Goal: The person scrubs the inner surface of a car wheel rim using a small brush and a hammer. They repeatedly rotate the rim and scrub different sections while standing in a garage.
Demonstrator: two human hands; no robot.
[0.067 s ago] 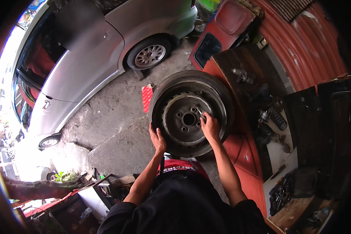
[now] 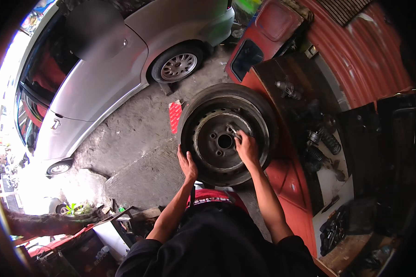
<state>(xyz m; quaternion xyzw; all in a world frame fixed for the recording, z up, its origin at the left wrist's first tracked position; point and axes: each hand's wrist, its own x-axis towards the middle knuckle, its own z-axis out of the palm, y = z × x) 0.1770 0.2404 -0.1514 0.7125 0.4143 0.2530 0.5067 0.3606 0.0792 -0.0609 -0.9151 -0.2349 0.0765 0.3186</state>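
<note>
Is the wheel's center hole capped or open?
Open: the dark center hole shows uncovered in the wheel, beside the right hand.

Right hand slipping slightly left over the wheel, slim tool going along, nearer the upper bolt hole

Floor: grey, rough and uneven
Corrugated sheet: red, far right
Light: white glare along the left

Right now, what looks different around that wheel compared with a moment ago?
The right hand has shifted slightly left across the wheel, its small thin tool moving with it. Nothing was visibly grasped or released. The left hand stays on the wheel's left edge; the silver car stays put.
</note>
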